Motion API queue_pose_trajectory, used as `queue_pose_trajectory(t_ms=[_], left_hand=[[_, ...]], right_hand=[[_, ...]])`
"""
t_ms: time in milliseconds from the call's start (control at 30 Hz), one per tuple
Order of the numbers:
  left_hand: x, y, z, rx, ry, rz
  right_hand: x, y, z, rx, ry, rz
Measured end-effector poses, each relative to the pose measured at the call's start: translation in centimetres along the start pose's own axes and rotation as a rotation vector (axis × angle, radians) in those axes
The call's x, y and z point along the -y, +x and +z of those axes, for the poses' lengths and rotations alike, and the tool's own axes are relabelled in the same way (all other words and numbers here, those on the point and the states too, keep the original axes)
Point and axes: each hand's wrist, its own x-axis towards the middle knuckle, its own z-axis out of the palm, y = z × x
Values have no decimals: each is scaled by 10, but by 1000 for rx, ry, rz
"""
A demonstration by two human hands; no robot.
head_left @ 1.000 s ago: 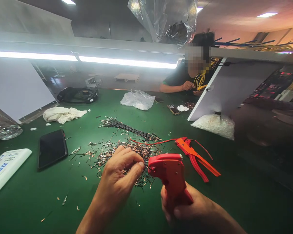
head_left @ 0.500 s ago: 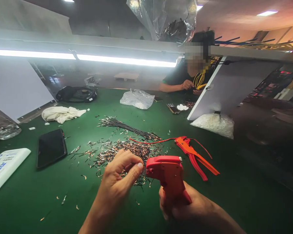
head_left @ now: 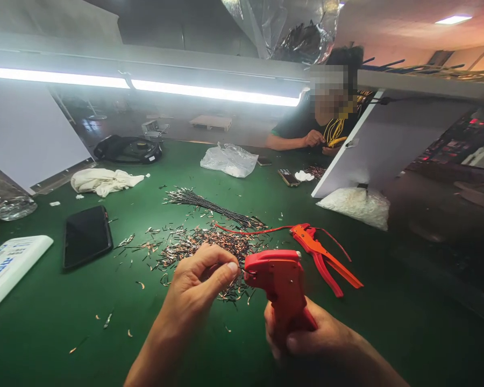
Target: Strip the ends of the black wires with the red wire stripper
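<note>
My right hand (head_left: 326, 330) is wrapped round the handle of a red wire stripper (head_left: 280, 285), its jaw end pointing left. Thumb and forefinger of my left hand (head_left: 199, 285) pinch a short dark wire (head_left: 243, 270) right at the stripper's jaws; most of it is hidden by the fingers. Behind and below both lies a heap of wire scraps (head_left: 210, 242), black bits mixed with copper-coloured ones. Farther back rests a bundle of black wires (head_left: 213, 207). A second red-orange wire stripper (head_left: 320, 255) lies to the right, with a thin red strip (head_left: 262, 233) beside it.
A dark phone (head_left: 87, 236), a white box-like pack (head_left: 16, 271) and a white cloth (head_left: 105, 181) lie at left. Plastic bags (head_left: 229, 161) sit at the back. A slanted panel (head_left: 387, 142) stands at right. Across the table a co-worker (head_left: 298, 131) handles yellow wires.
The view has shifted slightly. A short stretch of dark wire now shows between my left fingertips and the stripper's jaws. Both hands keep their grips.
</note>
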Motion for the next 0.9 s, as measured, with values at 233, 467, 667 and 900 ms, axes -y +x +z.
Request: queue_pose_trajectory(t_ms=[233,467,667,900], left_hand=[[6,-1,3,-9,-43,-37],[12,-3,1,-65,28,25],[16,-4,5,-72,-85,-50],[13,-1,5,-18,-70,-83]], right_hand=[[-4,3,-2,28,59,9],[-16,-2,5,-22,255,-74],[-19,-2,16,-77,373,-95],[-16,-1,15,-78,353,-90]])
